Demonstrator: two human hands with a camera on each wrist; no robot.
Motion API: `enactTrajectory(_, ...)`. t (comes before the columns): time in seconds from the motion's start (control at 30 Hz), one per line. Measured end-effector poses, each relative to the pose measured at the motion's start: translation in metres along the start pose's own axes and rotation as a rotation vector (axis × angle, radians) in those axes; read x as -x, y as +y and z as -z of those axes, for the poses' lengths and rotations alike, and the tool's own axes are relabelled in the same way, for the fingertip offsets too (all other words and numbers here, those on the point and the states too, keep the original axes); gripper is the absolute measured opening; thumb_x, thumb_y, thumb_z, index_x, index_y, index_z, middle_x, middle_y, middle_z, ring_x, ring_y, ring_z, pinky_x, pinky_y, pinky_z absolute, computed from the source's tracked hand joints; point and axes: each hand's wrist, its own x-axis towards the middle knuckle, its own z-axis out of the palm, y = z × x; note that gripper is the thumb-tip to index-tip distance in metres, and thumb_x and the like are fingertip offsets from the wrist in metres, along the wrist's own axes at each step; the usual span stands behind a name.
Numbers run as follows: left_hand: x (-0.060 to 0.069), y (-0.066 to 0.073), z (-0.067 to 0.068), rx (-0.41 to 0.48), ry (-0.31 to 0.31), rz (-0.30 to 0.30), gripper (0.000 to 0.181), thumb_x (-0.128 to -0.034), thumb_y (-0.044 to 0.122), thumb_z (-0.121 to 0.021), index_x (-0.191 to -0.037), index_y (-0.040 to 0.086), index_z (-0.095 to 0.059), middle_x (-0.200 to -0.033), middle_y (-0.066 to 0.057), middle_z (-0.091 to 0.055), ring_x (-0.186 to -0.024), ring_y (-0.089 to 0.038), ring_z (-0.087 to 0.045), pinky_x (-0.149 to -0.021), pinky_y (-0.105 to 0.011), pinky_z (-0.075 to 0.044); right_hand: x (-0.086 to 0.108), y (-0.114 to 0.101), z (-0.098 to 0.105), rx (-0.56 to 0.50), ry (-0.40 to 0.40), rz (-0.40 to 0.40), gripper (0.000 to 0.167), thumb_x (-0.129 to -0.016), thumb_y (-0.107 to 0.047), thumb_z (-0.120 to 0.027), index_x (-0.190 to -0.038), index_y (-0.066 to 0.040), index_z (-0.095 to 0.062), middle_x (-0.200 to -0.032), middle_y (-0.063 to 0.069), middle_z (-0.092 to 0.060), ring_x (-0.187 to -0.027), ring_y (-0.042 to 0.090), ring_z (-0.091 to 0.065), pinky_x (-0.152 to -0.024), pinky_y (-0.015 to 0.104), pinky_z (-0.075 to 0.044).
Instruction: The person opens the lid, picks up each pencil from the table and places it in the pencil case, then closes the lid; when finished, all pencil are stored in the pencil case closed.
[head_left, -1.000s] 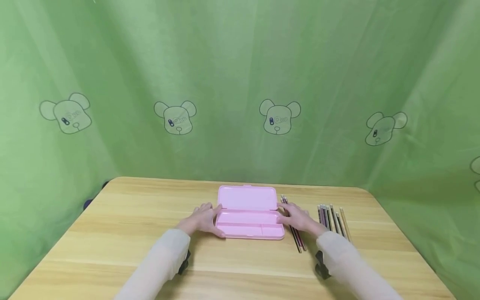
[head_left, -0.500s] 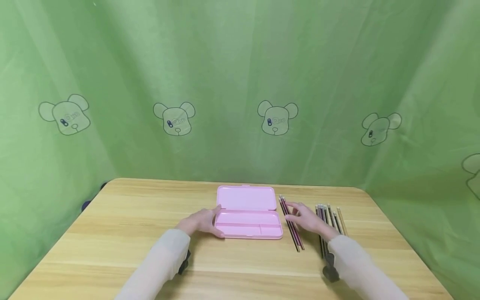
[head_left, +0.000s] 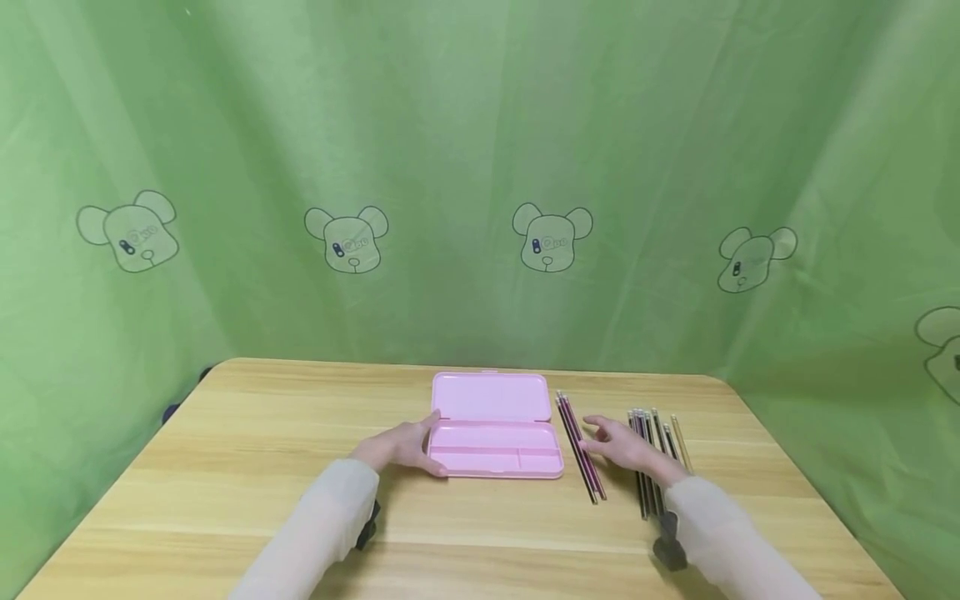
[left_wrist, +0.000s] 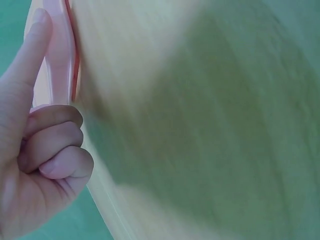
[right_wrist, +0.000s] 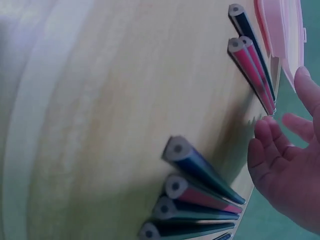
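Observation:
A pink pencil case [head_left: 491,397] lies with its lid laid back and its divided tray facing up. My left hand [head_left: 402,443] holds the tray's left end between thumb and forefinger; in the left wrist view the other fingers [left_wrist: 60,137] are curled beside the case's edge [left_wrist: 60,60]. Right of the case lie a few dark and pinkish-red pencils [head_left: 576,442]. My right hand [head_left: 621,444] hovers close by their right side, fingers loosely bent and holding nothing. In the right wrist view a gap shows between that hand [right_wrist: 290,170] and a second set of pencils [right_wrist: 200,167].
More pencils [head_left: 645,492], several dark and one yellowish, lie farther right, partly under my right forearm. The wooden table [head_left: 247,417] ends at a green curtain [head_left: 442,317] printed with bear heads.
My right hand has let go of the case's right side and moved right, past the nearer pencils. My left hand stays at the left end. The case's tray shows fully now.

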Motion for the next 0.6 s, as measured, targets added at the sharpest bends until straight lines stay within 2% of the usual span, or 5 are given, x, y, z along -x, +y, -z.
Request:
enactTrajectory(0.2,0.0004,-0.0013,0.0,0.007,-0.002,0.009,0.105,-0.0685,0.038,-0.078,-0.145,0.003,-0.016,-0.14,-0.026,-0.034,-0.129,-0.036,-0.035,-0.108,-0.044,-0.028,0.001,0.0027,-0.0008,0.003,-0.032,-0.006,0.06,-0.088,-0.025,-0.058,-0.128,0.014,-0.038,-0.104,0.027,-0.057,-0.093,0.034,-0.056,-0.08,0.046,-0.05)
enactTrajectory(0.47,-0.0009,0.0002,0.0018,-0.01,0.002,0.017,0.105,-0.0676,0.039,-0.079,-0.145,0.002,-0.017,-0.139,-0.026,-0.036,-0.128,-0.036,-0.037,-0.108,-0.043,-0.029,-0.003,0.0043,-0.0028,0.027,-0.045,0.01,0.051,-0.088,-0.013,-0.057,-0.128,0.013,-0.04,-0.099,0.021,-0.059,-0.089,0.029,-0.057,-0.08,0.045,-0.049)
enactTrajectory(0.6,-0.0018,-0.0005,0.0011,-0.011,-0.001,0.019,0.105,-0.0675,0.039,-0.079,-0.145,0.002,-0.017,-0.14,-0.025,-0.035,-0.128,-0.036,-0.036,-0.108,-0.043,-0.029,-0.0041,0.004,-0.0042,0.022,-0.057,0.019,0.051,-0.085,-0.007,-0.058,-0.127,0.014,-0.04,-0.093,0.016,-0.058,-0.084,0.024,-0.054,-0.076,0.041,-0.049)
